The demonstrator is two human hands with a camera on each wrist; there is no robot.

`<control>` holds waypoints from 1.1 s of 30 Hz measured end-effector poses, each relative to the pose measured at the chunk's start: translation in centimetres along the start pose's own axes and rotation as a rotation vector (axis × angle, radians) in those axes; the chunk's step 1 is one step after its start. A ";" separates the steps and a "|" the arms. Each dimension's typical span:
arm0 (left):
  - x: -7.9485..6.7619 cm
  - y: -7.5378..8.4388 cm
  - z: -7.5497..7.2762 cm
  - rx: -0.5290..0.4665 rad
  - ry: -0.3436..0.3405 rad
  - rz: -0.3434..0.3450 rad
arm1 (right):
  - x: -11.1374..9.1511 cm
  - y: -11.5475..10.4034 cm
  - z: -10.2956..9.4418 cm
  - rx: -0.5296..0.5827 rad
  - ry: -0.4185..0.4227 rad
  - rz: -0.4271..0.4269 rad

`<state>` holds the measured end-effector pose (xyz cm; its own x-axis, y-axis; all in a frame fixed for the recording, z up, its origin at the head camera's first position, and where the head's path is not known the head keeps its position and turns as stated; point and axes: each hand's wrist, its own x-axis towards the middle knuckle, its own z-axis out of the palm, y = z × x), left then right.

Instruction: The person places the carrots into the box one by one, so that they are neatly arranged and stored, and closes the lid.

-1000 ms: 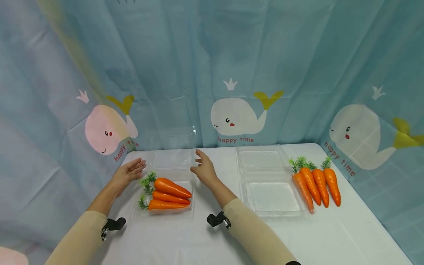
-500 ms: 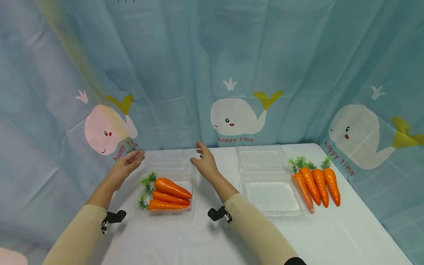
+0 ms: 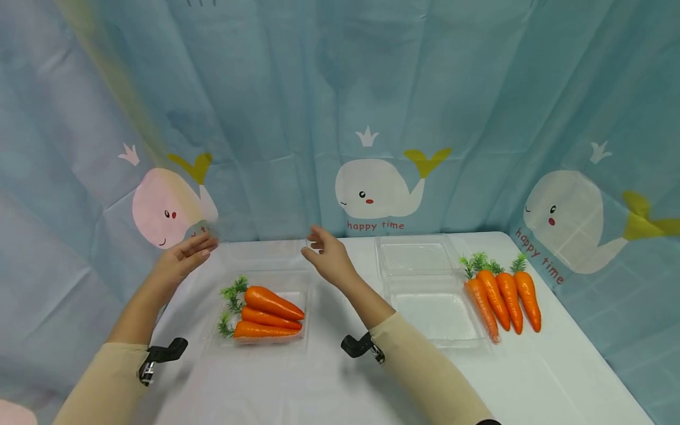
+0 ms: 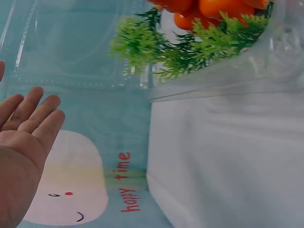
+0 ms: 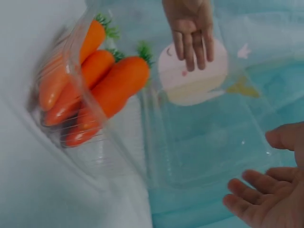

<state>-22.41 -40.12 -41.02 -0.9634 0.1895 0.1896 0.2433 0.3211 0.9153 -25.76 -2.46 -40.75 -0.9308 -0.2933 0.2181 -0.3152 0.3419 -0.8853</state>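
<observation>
A clear plastic clamshell box [image 3: 306, 295] stands on the left with its lid [image 5: 204, 147] raised at the back. Inside its base lie three carrots [image 3: 271, 302], their green tops [image 4: 209, 47] to the left. My left hand [image 3: 183, 258], fingers extended and palm turned inward, is off to the left of the lid. On the lid's other side is my right hand [image 3: 330, 260], thumb apart from loosely bent fingers. The right wrist view shows the right hand [image 5: 270, 190] near the lid's edge, with nothing in its grasp. Both palms face each other across the lid.
A second clear clamshell box [image 3: 435, 316] lies unfolded on the white table [image 3: 340, 378], to the right. Several more carrots [image 3: 510, 301] lie side by side along its right edge. A blue curtain [image 3: 297, 118] printed with whales hangs right behind the table.
My left hand has moved left, away from the lid. My right hand has risen slightly beside the lid. The carrots and the second box stay in place.
</observation>
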 end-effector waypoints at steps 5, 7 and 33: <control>-1.2 1.5 0.0 0.128 0.029 -0.013 | -1.2 -0.9 -0.7 -0.057 -0.072 0.006; -1.7 2.0 0.1 0.182 0.040 -0.020 | -1.7 -1.2 -0.8 -0.090 -0.086 0.003; -5.4 4.0 3.1 0.415 0.231 -0.183 | -5.3 -3.5 0.5 -0.267 -0.004 0.069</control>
<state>-15.89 -36.94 -39.50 -0.9828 -0.0994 0.1559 0.0472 0.6800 0.7317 -19.63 -2.51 -39.02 -0.9511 -0.2647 0.1589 -0.2893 0.5845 -0.7581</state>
